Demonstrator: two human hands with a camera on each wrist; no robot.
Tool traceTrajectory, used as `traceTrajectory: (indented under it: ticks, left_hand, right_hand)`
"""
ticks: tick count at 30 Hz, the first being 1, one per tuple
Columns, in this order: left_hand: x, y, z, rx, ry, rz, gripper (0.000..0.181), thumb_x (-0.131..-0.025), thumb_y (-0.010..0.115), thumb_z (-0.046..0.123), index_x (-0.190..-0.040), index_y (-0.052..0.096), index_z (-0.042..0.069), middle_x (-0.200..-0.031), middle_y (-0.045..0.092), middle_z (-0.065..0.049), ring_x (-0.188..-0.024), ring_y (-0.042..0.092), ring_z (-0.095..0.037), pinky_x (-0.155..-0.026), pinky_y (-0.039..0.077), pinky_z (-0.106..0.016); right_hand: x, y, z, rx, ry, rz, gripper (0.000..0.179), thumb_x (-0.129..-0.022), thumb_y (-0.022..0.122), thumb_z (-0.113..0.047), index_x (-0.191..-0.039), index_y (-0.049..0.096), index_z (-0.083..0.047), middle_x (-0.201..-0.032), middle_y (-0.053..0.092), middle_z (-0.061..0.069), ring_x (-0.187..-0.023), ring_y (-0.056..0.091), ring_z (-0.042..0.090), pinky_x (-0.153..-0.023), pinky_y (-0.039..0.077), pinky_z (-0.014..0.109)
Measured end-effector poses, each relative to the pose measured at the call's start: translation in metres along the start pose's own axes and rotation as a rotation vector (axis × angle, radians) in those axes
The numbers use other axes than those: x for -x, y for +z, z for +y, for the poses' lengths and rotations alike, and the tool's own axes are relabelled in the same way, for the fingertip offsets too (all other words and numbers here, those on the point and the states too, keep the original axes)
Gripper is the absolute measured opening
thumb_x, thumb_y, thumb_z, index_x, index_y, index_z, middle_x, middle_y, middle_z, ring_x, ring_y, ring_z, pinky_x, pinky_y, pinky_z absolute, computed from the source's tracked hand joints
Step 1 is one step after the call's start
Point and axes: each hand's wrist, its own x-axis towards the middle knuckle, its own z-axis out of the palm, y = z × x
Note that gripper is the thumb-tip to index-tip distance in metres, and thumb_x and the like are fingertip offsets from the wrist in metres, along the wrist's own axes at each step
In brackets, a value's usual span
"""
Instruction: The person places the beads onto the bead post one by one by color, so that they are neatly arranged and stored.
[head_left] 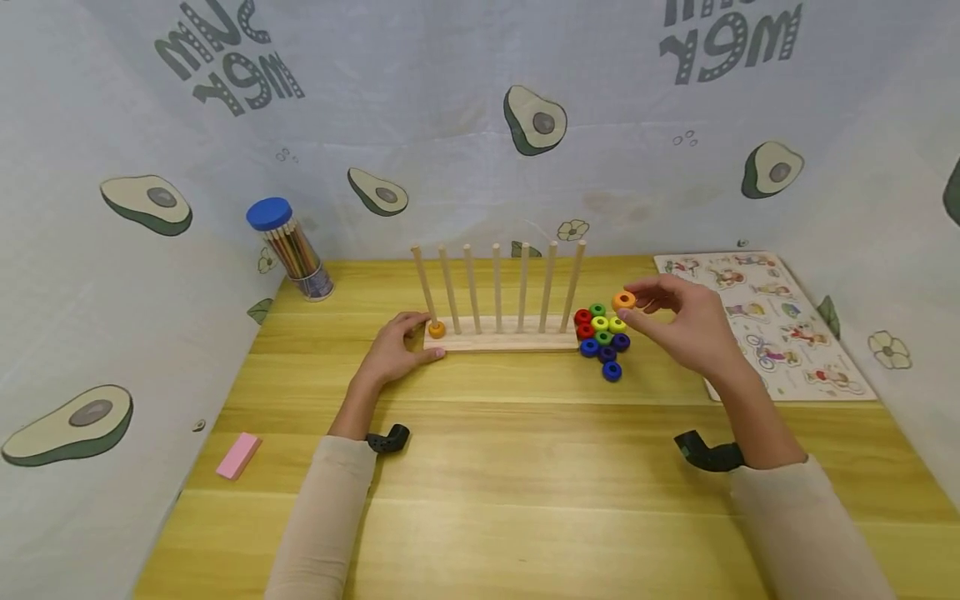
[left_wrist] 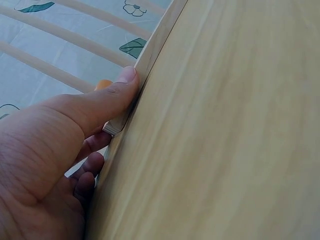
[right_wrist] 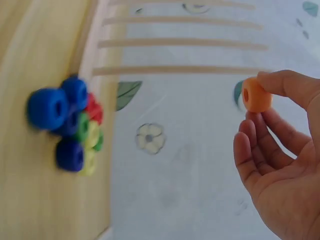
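A wooden peg stand (head_left: 504, 342) with several upright rods stands on the table. My left hand (head_left: 395, 348) grips its left end, the thumb against the front edge of the base, as the left wrist view also shows. An orange bead (head_left: 437, 330) sits at the foot of the leftmost rod. Between thumb and fingertips my right hand (right_wrist: 285, 145) pinches another orange bead (right_wrist: 257, 95), its hole showing, held above the table to the right of the stand. Below it lies a cluster of red, green, yellow and blue beads (head_left: 601, 325), close against the stand's right end.
A picture board (head_left: 772, 325) lies at the back right, partly behind the right hand. At the back left stands a clear jar of coloured sticks with a blue lid (head_left: 269, 214). A pink block (head_left: 239, 456) lies near the left edge. Printed cloth hangs behind the table.
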Motion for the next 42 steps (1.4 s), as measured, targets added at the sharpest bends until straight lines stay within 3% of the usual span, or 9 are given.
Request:
traceTrajectory:
  ticks: [6, 10, 13, 17, 22, 32, 38, 42]
  left_hand:
    - [0.001, -0.001, -0.001, 0.018, -0.007, 0.007, 0.079, -0.086, 0.083, 0.047, -0.153, 0.052, 0.018, -0.154, 0.049, -0.008, -0.130, 0.052, -0.036, -0.109, 0.043, -0.057]
    - [0.002, 0.000, -0.001, 0.019, -0.015, -0.003, 0.080, -0.086, 0.082, 0.050, -0.153, 0.052, 0.019, -0.155, 0.048, -0.008, -0.132, 0.051, -0.035, -0.110, 0.043, -0.056]
    - [0.004, -0.001, -0.002, 0.018, -0.023, -0.004, 0.080, -0.086, 0.082, 0.050, -0.153, 0.051, 0.019, -0.156, 0.047, -0.008, -0.133, 0.051, -0.035, -0.110, 0.043, -0.056]
    - [0.004, -0.001, -0.002, 0.021, -0.024, 0.002, 0.078, -0.086, 0.082, 0.049, -0.153, 0.052, 0.020, -0.156, 0.047, -0.007, -0.132, 0.051, -0.036, -0.110, 0.043, -0.056]
    - [0.003, -0.001, -0.001, 0.034, -0.023, 0.002, 0.076, -0.087, 0.083, 0.047, -0.152, 0.053, 0.021, -0.156, 0.047, -0.007, -0.131, 0.051, -0.036, -0.110, 0.043, -0.056]
    - [0.002, 0.000, 0.001, 0.049, -0.011, 0.009, 0.075, -0.086, 0.083, 0.046, -0.150, 0.055, 0.020, -0.153, 0.050, -0.007, -0.131, 0.052, -0.036, -0.110, 0.043, -0.056]
    - [0.001, -0.001, 0.001, 0.045, -0.011, 0.010, 0.075, -0.086, 0.083, 0.048, -0.150, 0.056, 0.019, -0.152, 0.050, -0.007, -0.131, 0.052, -0.035, -0.112, 0.042, -0.055]
    - [0.001, -0.001, 0.001, 0.032, -0.010, 0.000, 0.078, -0.086, 0.083, 0.050, -0.151, 0.054, 0.018, -0.152, 0.050, -0.006, -0.133, 0.052, -0.034, -0.112, 0.042, -0.055]
  right_hand:
    - [-0.018, 0.009, -0.038, -0.040, -0.078, -0.008, 0.028, -0.094, 0.078, -0.021, -0.120, 0.074, -0.011, -0.111, 0.072, 0.008, -0.096, 0.058, 0.002, -0.085, 0.043, 0.022]
    - [-0.030, 0.020, -0.063, -0.107, -0.124, -0.012, 0.027, -0.094, 0.077, -0.018, -0.119, 0.074, -0.011, -0.112, 0.073, 0.008, -0.101, 0.061, 0.015, -0.089, 0.045, 0.023]
    - [-0.041, 0.029, -0.081, -0.122, -0.161, -0.026, 0.027, -0.094, 0.077, -0.021, -0.119, 0.075, -0.012, -0.112, 0.072, 0.006, -0.102, 0.061, 0.019, -0.091, 0.047, 0.031]
    - [-0.058, 0.041, -0.103, -0.115, -0.203, -0.035, 0.029, -0.095, 0.077, -0.028, -0.120, 0.074, -0.015, -0.112, 0.072, 0.003, -0.103, 0.061, 0.017, -0.092, 0.047, 0.041]
    - [-0.078, 0.057, -0.127, -0.138, -0.260, -0.065, 0.033, -0.095, 0.077, -0.029, -0.123, 0.074, -0.013, -0.116, 0.072, 0.002, -0.104, 0.063, 0.018, -0.094, 0.049, 0.040]
    - [-0.113, 0.100, -0.157, -0.166, -0.295, -0.203, 0.033, -0.099, 0.070, -0.025, -0.129, 0.070, -0.011, -0.122, 0.069, 0.002, -0.107, 0.063, 0.018, -0.098, 0.049, 0.034]
    - [-0.124, 0.122, -0.169, -0.097, -0.316, -0.267, 0.031, -0.101, 0.069, -0.024, -0.129, 0.070, -0.010, -0.123, 0.069, 0.004, -0.110, 0.062, 0.022, -0.101, 0.048, 0.037]
    - [-0.126, 0.132, -0.170, -0.090, -0.311, -0.284, 0.030, -0.101, 0.069, -0.024, -0.128, 0.070, -0.010, -0.122, 0.069, 0.004, -0.107, 0.061, 0.018, -0.095, 0.049, 0.034]
